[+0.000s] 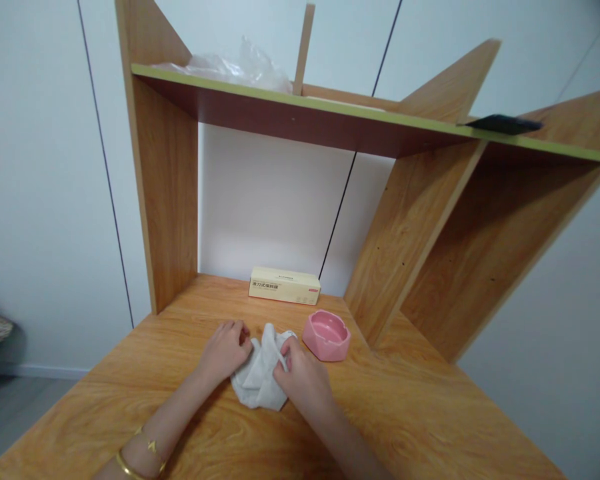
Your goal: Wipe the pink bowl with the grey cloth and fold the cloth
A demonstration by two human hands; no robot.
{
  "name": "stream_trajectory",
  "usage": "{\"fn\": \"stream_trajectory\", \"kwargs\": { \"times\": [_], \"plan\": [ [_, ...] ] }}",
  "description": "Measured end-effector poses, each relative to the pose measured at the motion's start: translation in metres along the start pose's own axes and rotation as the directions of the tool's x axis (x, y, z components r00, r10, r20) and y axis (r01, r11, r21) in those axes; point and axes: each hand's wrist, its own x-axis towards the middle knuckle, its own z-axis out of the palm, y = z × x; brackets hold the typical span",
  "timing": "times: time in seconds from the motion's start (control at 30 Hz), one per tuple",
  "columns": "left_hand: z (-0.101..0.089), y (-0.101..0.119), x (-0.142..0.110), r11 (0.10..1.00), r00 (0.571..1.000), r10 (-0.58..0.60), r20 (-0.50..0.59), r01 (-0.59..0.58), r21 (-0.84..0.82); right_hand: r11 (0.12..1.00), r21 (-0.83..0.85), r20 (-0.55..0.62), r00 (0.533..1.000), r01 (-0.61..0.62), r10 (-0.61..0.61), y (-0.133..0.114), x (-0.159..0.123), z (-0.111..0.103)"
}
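Note:
A crumpled white cloth lies bunched on the wooden desk between my two hands. My right hand pinches its right side between thumb and fingers. At the cloth's upper left edge, my left hand is closed, its curled fingertips against the fabric; what lies under those fingers is partly hidden. Just beyond my right hand stands a pink faceted bowl, which looks like an ashtray with notches in its rim.
Behind the hands, a long cream cling film box sits against the back wall. Wooden side panels and a slanting divider frame the desk. Overhead, a shelf carries a clear plastic bag and a dark flat object.

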Motion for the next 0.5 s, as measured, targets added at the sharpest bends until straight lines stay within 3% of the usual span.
{"fn": "stream_trajectory", "kwargs": {
  "times": [0.13,0.3,0.5],
  "plan": [
    [0.002,-0.002,0.001,0.999,0.999,0.022,0.048,-0.021,-0.034,0.986,0.136,0.011,0.995,-0.098,0.098,0.023,-0.012,-0.014],
    [0.003,-0.001,0.000,0.997,0.990,0.027,0.135,-0.017,-0.079,0.934,0.292,0.064,0.978,-0.207,0.197,0.065,-0.050,-0.017],
    [-0.004,-0.006,-0.001,0.996,0.975,0.000,0.222,0.020,-0.086,0.942,0.213,0.096,0.965,-0.261,0.245,0.103,-0.097,-0.007]
  ]
}}
